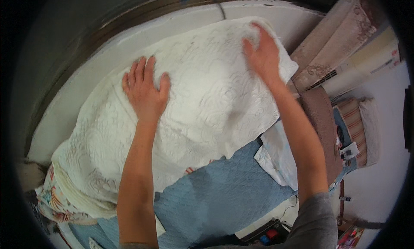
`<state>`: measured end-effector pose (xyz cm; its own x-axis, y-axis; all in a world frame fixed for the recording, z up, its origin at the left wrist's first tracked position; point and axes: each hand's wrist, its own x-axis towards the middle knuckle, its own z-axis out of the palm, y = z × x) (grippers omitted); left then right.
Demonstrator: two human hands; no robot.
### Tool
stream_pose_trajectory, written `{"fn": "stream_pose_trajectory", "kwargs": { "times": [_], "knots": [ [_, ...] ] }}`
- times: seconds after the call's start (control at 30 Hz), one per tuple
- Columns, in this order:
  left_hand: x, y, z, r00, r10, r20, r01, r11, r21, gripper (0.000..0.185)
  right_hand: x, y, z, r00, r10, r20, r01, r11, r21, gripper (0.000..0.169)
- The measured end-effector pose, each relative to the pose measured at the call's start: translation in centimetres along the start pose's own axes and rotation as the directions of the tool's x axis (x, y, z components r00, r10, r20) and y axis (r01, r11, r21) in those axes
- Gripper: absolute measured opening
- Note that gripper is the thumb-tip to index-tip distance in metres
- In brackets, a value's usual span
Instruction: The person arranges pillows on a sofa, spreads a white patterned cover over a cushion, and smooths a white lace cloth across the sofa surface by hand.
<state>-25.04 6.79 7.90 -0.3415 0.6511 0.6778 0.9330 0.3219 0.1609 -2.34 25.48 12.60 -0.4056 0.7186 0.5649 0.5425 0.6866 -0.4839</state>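
A white quilted bedspread point(207, 74) with an embossed pattern covers a raised surface in front of me. My left hand point(145, 87) lies palm down on its left part, with the fingers spread. Close to the far right corner of the bedspread, my right hand point(263, 53) rests on the fabric, its thumb apart from the fingers. The fingertips there are slightly blurred. The near edge hangs in uneven folds over a blue quilted cover point(220, 190). Left of my left forearm, the bedspread bunches over a patterned cloth point(53, 197).
A white ledge point(106, 58) runs along the far side. Beige curtains point(330, 45) hang at the right, near a brown padded headboard point(318, 129). A pale folded cloth point(278, 152) lies by my right forearm. A striped cushion point(352, 129) stands farther right. A dark box point(265, 232) sits near me.
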Motion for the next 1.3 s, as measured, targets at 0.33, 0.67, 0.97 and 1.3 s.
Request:
{"fn": "stream_pose_trajectory", "kwargs": {
  "times": [0.33,0.67,0.97,1.3],
  "knots": [
    [0.7,1.4,-0.7,0.998,0.001,0.061,-0.006,0.997,0.072,0.052,-4.4,-1.1,5.7,0.973,-0.225,-0.053,0.19,0.911,-0.365,0.057],
    [-27.4,1.4,-0.7,0.567,0.69,0.45,-0.657,0.708,-0.258,0.022,-4.4,-0.6,6.5,0.965,-0.239,-0.108,0.186,0.914,-0.361,0.058],
    [-34.1,3.1,-9.5,0.596,0.311,0.74,-0.344,0.932,-0.115,0.038,-4.3,0.9,6.0,0.971,-0.214,-0.11,0.152,0.899,-0.412,0.059],
    [-64.2,5.6,-37.8,-0.248,-0.554,0.795,0.525,0.613,0.591,0.053,-4.1,-4.2,4.1,0.983,0.178,0.054,-0.091,0.716,-0.692,0.057]
  ]
}}
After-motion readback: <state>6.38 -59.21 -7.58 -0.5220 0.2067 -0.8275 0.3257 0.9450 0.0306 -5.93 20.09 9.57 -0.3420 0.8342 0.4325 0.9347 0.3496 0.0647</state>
